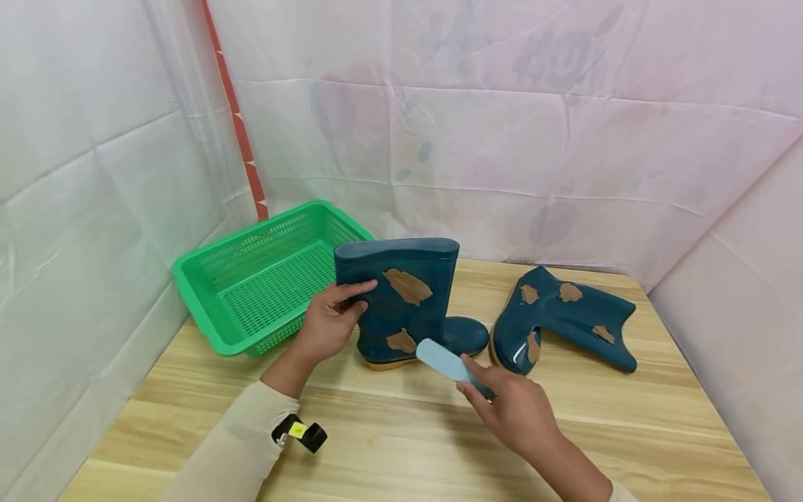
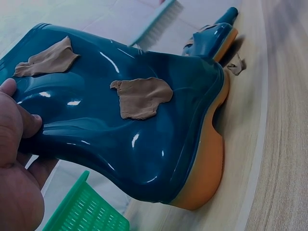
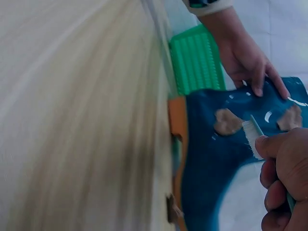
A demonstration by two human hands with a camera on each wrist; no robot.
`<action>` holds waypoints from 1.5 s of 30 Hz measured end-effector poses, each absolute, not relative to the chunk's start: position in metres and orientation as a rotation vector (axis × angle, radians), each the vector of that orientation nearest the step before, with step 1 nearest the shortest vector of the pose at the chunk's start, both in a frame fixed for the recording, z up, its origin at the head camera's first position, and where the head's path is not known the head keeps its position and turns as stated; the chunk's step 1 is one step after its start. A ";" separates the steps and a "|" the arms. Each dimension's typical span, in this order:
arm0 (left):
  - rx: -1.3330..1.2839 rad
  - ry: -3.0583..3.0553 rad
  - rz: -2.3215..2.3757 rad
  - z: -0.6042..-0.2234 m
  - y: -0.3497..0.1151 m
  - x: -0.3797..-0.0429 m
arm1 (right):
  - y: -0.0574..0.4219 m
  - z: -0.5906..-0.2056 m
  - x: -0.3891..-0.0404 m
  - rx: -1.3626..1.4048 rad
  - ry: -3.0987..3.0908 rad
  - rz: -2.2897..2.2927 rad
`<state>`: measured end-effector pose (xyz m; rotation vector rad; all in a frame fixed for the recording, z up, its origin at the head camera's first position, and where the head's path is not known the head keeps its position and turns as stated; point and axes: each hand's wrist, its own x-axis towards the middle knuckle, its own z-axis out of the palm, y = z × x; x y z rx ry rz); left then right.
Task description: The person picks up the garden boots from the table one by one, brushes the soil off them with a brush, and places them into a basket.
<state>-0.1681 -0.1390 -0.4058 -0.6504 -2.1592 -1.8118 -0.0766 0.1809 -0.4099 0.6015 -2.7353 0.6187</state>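
A dark teal rain boot (image 1: 401,314) with a tan sole stands upright on the table. Two brown, clay-like patches, an upper one (image 1: 410,286) and a lower one (image 1: 401,341), stick to the side of its shaft. My left hand (image 1: 326,324) grips the back edge of the shaft, some fingers hidden behind it. A light blue brush (image 1: 445,359) is held by its handle in my right hand (image 1: 517,408). Its white bristles (image 3: 251,138) face the boot, close by the lower patch in the right wrist view.
Another teal boot (image 1: 571,314) lies on its side at the right, with several brown patches on it. Behind my left hand sits a green perforated basket (image 1: 247,233). The wooden table (image 1: 376,432) meets white cloth walls (image 1: 477,153) at the back and sides.
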 end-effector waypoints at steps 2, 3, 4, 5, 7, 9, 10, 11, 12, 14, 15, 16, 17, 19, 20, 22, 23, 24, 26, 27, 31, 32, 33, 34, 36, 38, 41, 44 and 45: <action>-0.652 -2.159 -1.810 -0.406 -0.139 -0.168 | 0.174 -0.416 -0.079 0.653 -2.723 0.620; -0.652 -2.159 -1.807 -0.406 -0.139 -0.168 | 0.171 -0.418 -0.080 0.671 -2.716 0.619; -0.653 -2.157 -1.808 -0.406 -0.139 -0.168 | 0.169 -0.421 -0.081 0.688 -2.708 0.617; -0.651 -2.156 -1.808 -0.407 -0.139 -0.168 | 0.166 -0.423 -0.083 0.703 -2.702 0.614; -0.646 -2.153 -1.811 -0.407 -0.139 -0.168 | 0.162 -0.428 -0.086 0.718 -2.704 0.605; -0.641 -2.152 -1.813 -0.406 -0.139 -0.168 | 0.160 -0.433 -0.088 0.719 -2.731 0.584; -0.641 -2.151 -1.817 -0.406 -0.139 -0.167 | 0.160 -0.434 -0.088 0.716 -2.749 0.575; -0.640 -2.152 -1.818 -0.406 -0.139 -0.167 | 0.159 -0.436 -0.088 0.712 -2.770 0.570; -0.640 -2.154 -1.818 -0.406 -0.139 -0.167 | 0.159 -0.437 -0.088 0.708 -2.790 0.566; -0.639 -2.161 -1.817 -0.406 -0.139 -0.167 | 0.159 -0.437 -0.087 0.714 -2.806 0.563; -0.637 -2.166 -1.817 -0.406 -0.139 -0.167 | 0.159 -0.436 -0.086 0.721 -2.799 0.574; -0.635 -2.170 -1.817 -0.406 -0.139 -0.167 | 0.158 -0.434 -0.086 0.729 -2.783 0.589; -0.630 -2.173 -1.813 -0.406 -0.139 -0.167 | 0.158 -0.433 -0.086 0.736 -2.760 0.611; -0.621 -2.175 -1.808 -0.406 -0.139 -0.167 | 0.156 -0.429 -0.088 0.741 -2.723 0.634; -0.619 -2.173 -1.807 -0.406 -0.139 -0.167 | 0.155 -0.428 -0.089 0.737 -2.718 0.642; -0.616 -2.166 -1.808 -0.405 -0.138 -0.166 | 0.154 -0.428 -0.090 0.711 -2.755 0.646; -0.618 -2.165 -1.808 -0.405 -0.138 -0.166 | 0.153 -0.428 -0.091 0.695 -2.791 0.640; -0.622 -2.164 -1.808 -0.405 -0.138 -0.166 | 0.153 -0.429 -0.090 0.683 -2.831 0.620; -0.630 -2.166 -1.810 -0.406 -0.138 -0.166 | 0.154 -0.431 -0.090 0.671 -2.890 0.594; -0.633 -2.168 -1.809 -0.406 -0.138 -0.166 | 0.154 -0.431 -0.089 0.673 -2.904 0.593; -0.622 -2.174 -1.809 -0.406 -0.137 -0.166 | 0.154 -0.426 -0.089 0.720 -2.815 0.643; -0.614 -2.174 -1.808 -0.406 -0.138 -0.165 | 0.154 -0.425 -0.089 0.726 -2.791 0.670; -0.606 -2.173 -1.809 -0.406 -0.138 -0.165 | 0.153 -0.423 -0.090 0.723 -2.776 0.683; -0.598 -2.174 -1.810 -0.406 -0.138 -0.165 | 0.152 -0.423 -0.091 0.715 -2.772 0.690; -0.590 -2.176 -1.809 -0.406 -0.139 -0.164 | 0.150 -0.423 -0.092 0.685 -2.811 0.684; -0.598 -2.182 -1.805 -0.407 -0.139 -0.164 | 0.149 -0.425 -0.093 0.651 -2.879 0.650; -0.611 -2.199 -1.805 -0.407 -0.138 -0.164 | 0.149 -0.425 -0.092 0.662 -2.923 0.615; -0.610 -2.205 -1.810 -0.406 -0.138 -0.164 | 0.149 -0.420 -0.092 0.711 -2.845 0.649; -0.601 -2.208 -1.807 -0.406 -0.139 -0.164 | 0.148 -0.418 -0.092 0.718 -2.816 0.658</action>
